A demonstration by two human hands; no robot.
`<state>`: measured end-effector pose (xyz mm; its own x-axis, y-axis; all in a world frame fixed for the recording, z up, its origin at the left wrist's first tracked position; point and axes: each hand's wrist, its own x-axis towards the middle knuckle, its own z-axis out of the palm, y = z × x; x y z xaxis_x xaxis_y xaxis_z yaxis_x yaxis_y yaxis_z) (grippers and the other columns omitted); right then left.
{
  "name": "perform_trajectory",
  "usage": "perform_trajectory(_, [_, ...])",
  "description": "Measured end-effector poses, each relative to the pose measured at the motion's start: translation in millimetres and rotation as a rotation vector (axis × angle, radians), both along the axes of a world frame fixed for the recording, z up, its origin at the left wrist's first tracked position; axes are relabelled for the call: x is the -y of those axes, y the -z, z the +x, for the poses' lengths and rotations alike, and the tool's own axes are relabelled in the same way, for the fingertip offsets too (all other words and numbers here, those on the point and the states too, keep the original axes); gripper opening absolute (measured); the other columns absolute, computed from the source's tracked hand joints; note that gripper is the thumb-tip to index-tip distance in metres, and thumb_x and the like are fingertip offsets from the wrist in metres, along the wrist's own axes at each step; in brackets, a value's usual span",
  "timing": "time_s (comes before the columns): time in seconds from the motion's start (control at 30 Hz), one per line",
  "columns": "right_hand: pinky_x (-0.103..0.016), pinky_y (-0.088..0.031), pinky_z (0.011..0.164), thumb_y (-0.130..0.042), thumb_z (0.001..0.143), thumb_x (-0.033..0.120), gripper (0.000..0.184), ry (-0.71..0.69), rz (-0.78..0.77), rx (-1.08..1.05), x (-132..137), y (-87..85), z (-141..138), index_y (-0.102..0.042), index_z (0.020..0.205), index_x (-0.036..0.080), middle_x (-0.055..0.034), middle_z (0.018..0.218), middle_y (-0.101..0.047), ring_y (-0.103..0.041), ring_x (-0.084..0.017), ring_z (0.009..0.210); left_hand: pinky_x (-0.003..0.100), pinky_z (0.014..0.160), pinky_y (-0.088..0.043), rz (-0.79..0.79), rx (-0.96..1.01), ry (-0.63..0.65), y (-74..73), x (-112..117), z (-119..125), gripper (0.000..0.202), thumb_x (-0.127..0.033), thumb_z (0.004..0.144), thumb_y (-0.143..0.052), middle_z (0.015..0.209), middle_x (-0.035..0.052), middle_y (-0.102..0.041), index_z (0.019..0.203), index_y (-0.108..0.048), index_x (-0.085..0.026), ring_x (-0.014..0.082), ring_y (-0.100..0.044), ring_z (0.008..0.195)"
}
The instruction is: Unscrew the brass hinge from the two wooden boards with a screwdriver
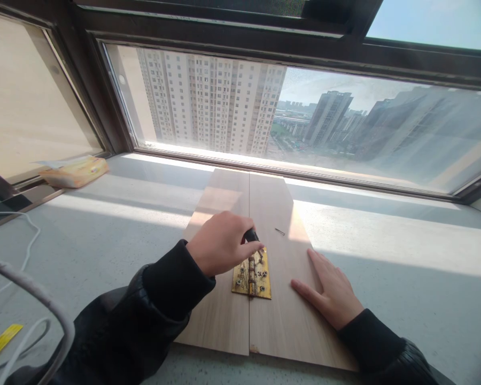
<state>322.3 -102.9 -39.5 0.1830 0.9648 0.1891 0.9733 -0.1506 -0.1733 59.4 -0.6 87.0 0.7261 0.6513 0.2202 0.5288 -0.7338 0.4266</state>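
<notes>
Two light wooden boards (224,315) lie side by side on a grey window ledge, joined across their seam by a brass hinge (253,274). My left hand (220,243) is closed round a black-handled tool (250,235), probably a screwdriver, whose tip sits at the top of the hinge. Flat on the right board (288,326) rests my right hand (331,291), fingers stretched out and holding nothing. A loose screw (279,231) lies on the right board just beyond the hinge.
A pack of tissues (75,171) sits at the far left of the ledge (104,235). White cables (20,278) and a yellow tape strip (2,342) lie at the near left. The window frame (288,51) runs along the back.
</notes>
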Motion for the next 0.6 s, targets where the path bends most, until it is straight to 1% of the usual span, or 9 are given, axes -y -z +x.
perform_trajectory(0.07, [-0.052,-0.032,0.099,-0.039,0.074,0.069,0.085,0.006,-0.007,-0.005,0,-0.4,0,-0.035,0.134,0.008,-0.0181,0.136,-0.043,-0.038,-0.034,0.125,0.024,0.047,-0.029,0.107,-0.044,-0.116,3.5,0,3,0.05,-0.054,0.081,-0.045,0.051,0.0041,-0.055,0.059,-0.061,-0.013,0.0121,-0.046,0.047])
perform_trajectory(0.1, [-0.052,-0.032,0.099,-0.039,0.074,0.069,0.085,0.009,-0.008,-0.007,0,-0.3,0,-0.035,0.134,0.009,-0.0178,0.136,-0.043,-0.038,-0.033,0.125,0.024,0.047,-0.028,0.143,-0.043,-0.148,5.6,1,5,0.052,-0.056,0.082,-0.042,0.051,0.0043,-0.055,0.06,-0.062,-0.013,0.0123,-0.045,0.047])
perform_trajectory(0.17, [-0.052,-0.033,0.098,-0.039,0.075,0.069,0.084,0.009,-0.003,-0.007,0,0.9,0,-0.036,0.133,0.008,-0.0178,0.135,-0.043,-0.038,-0.033,0.125,0.024,0.048,-0.029,0.165,0.0,-0.161,9.2,3,8,0.045,-0.051,0.085,-0.04,0.057,0.004,-0.059,0.077,-0.065,-0.015,0.0133,-0.049,0.051])
perform_trajectory(0.23, [-0.052,-0.033,0.098,-0.039,0.075,0.068,0.084,0.001,0.001,-0.008,0,2.6,1,-0.036,0.133,0.008,-0.0182,0.135,-0.044,-0.039,-0.033,0.124,0.023,0.05,-0.031,0.151,0.033,-0.152,11.1,4,10,0.039,-0.047,0.088,-0.038,0.062,0.0032,-0.062,0.09,-0.065,-0.019,0.0138,-0.051,0.054])
perform_trajectory(0.33, [-0.053,-0.035,0.097,-0.042,0.073,0.069,0.085,-0.014,0.025,-0.005,0,0.9,2,-0.039,0.132,0.007,-0.0197,0.133,-0.046,-0.04,-0.035,0.122,0.023,0.051,-0.034,0.065,0.033,-0.096,10.3,4,6,0.037,-0.046,0.086,-0.041,0.065,0.0034,-0.064,0.086,-0.066,-0.019,0.0142,-0.054,0.057])
perform_trajectory(0.43, [-0.052,-0.035,0.096,-0.048,0.071,0.066,0.078,-0.032,0.163,0.02,0,-13.8,-6,-0.048,0.125,0.009,-0.0196,0.129,-0.048,-0.041,-0.036,0.12,0.023,0.055,-0.039,-0.06,0.037,0.022,5.6,0,0,0.029,-0.04,0.08,-0.053,0.08,0.0044,-0.068,0.095,-0.066,-0.019,0.0151,-0.058,0.066])
perform_trajectory(0.5, [-0.046,-0.041,0.09,-0.051,0.075,0.059,0.058,-0.073,0.257,-0.018,-1,-29.8,-19,-0.059,0.11,0.013,-0.0154,0.115,-0.058,-0.051,-0.031,0.108,0.024,0.056,-0.04,-0.072,0.014,0.041,2.2,-2,-3,0.026,-0.037,0.079,-0.054,0.079,0.0049,-0.068,0.089,-0.067,-0.017,0.0152,-0.058,0.066])
perform_trajectory(0.53, [-0.041,-0.045,0.083,-0.05,0.078,0.055,0.045,-0.119,0.231,-0.075,-3,-38.2,-27,-0.063,0.1,0.017,-0.0117,0.102,-0.063,-0.056,-0.027,0.097,0.024,0.054,-0.038,-0.053,-0.009,0.027,1.0,-2,-3,0.027,-0.039,0.08,-0.052,0.074,0.0052,-0.067,0.081,-0.067,-0.016,0.0151,-0.057,0.063])
perform_trajectory(0.6, [-0.033,-0.047,0.064,-0.048,0.08,0.052,0.036,-0.163,0.123,-0.171,-10,-52.4,-46,-0.064,0.084,0.02,-0.006,0.079,-0.065,-0.059,-0.02,0.072,0.024,0.049,-0.032,0.02,-0.055,-0.039,0.3,-2,-2,0.039,-0.047,0.08,-0.049,0.061,0.0052,-0.062,0.067,-0.064,-0.014,0.0143,-0.052,0.054])
